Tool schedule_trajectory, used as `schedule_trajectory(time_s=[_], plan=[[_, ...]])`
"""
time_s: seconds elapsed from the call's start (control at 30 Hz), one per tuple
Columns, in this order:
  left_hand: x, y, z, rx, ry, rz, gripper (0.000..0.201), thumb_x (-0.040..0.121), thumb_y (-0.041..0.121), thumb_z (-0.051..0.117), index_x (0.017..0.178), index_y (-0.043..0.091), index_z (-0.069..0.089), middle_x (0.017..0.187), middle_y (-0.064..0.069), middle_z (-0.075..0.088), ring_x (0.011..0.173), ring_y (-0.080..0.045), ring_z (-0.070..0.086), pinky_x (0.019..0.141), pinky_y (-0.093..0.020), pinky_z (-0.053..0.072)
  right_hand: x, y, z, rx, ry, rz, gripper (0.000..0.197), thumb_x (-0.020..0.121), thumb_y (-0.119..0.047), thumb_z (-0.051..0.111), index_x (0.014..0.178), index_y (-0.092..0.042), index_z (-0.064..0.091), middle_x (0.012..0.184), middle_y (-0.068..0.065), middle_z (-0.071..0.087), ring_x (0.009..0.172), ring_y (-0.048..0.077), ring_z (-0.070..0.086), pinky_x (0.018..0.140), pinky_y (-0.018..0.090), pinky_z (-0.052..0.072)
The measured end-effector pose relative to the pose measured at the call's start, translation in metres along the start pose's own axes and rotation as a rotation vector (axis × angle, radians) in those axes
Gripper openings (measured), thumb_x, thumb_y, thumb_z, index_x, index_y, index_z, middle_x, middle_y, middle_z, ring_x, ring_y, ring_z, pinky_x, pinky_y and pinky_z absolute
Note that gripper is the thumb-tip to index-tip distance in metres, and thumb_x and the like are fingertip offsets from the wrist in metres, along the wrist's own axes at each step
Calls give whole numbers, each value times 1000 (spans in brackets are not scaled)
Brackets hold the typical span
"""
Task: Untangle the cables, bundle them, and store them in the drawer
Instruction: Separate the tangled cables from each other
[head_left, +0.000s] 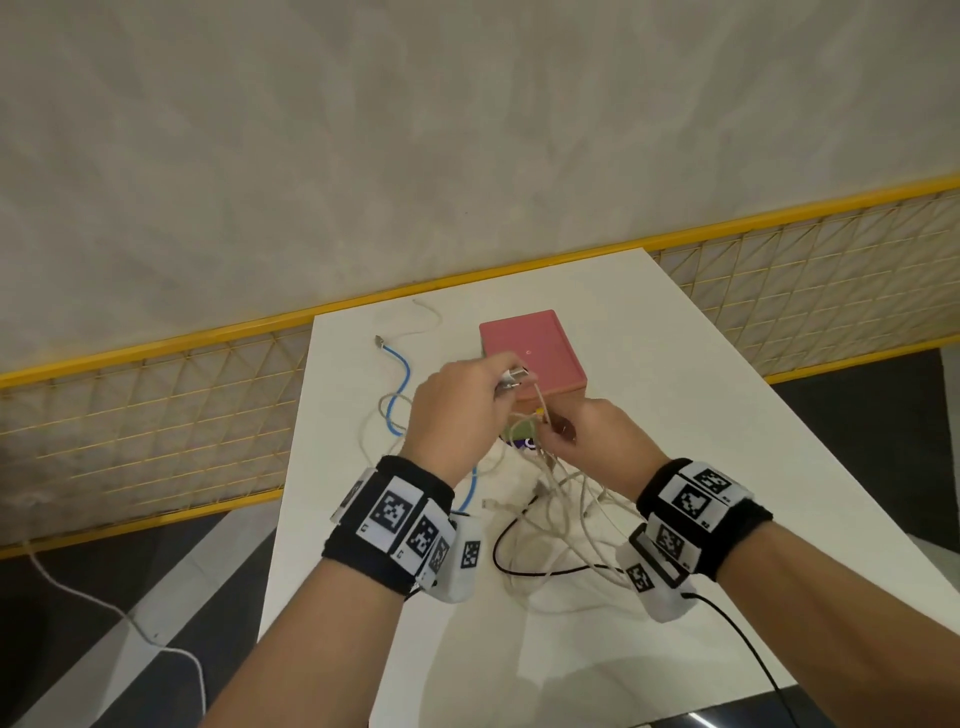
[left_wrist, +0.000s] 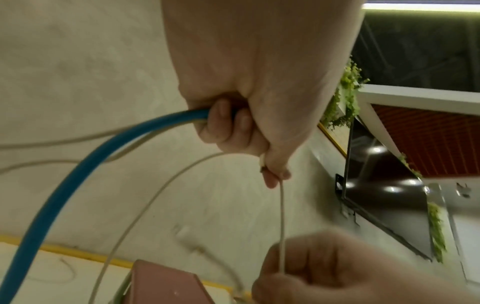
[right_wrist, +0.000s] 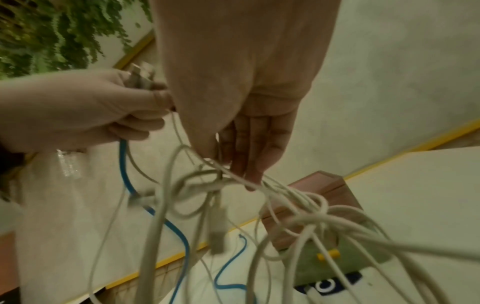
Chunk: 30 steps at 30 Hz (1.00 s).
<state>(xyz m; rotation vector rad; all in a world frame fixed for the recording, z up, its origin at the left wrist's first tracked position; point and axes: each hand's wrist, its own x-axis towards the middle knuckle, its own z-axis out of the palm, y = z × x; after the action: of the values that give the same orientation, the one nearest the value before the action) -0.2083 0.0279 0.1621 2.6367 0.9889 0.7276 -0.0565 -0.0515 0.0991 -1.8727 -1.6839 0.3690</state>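
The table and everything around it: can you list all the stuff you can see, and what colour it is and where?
table: one, white, under everything
pink box: one, pink, far middle of the table, with a green front and a yellow knob
blue cable: one, blue, left of the box, running up into the left hand
white cables: several, count unclear, whitish, tangled between the wrists and lifted by the right hand
black cable: one, black, looped on the table under the tangle
mesh fence: one, yellow, behind the table
wristbands: two, black with white marker tags, on both wrists
left hand: fingers grip plugs and the blue cable
right hand: pinches a white cable
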Motion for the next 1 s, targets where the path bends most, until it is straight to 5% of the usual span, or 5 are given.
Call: schedule_trajectory(time_s=[0.17,0.3,0.63,0.77,1.0], plan=[[2,-11,1,-84,167,-146,12,95,28,60,102,25,69,54,12,45,60,-19,50,53,-29,41,1,10,-3,-7,-137,62,18,86,-41,57,85,-23,59,83,-9,64,67,13,61,65,30,51],[5,-19,0,-118,214,-270,26,97,40,54,106,20,67,61,7,54,67,-27,59,57,-30,40,-2,5,-4,4,-94,61,12,81,-36,67,79,-37,56,72,-21,59,62,0,58,55,10,37],[3,-28,-2,-190,221,-315,26,96,40,54,103,20,68,65,5,57,64,-22,56,59,-30,46,-4,10,4,352,-85,55,13,94,-18,57,102,-25,64,90,-8,67,63,5,67,57,17,50],[1,-27,-2,-257,214,-274,24,95,42,56,98,21,68,56,4,53,51,-17,49,53,-29,42,-4,15,2,339,-25,87,12,92,-18,59,102,-23,62,94,-7,59,59,16,66,45,32,55],[3,-24,-1,-351,198,-210,21,93,41,58,97,23,69,60,-9,60,47,-10,41,49,-21,33,-3,20,6,406,17,77,14,93,-19,57,104,-22,66,107,-5,60,73,4,66,61,8,46]])
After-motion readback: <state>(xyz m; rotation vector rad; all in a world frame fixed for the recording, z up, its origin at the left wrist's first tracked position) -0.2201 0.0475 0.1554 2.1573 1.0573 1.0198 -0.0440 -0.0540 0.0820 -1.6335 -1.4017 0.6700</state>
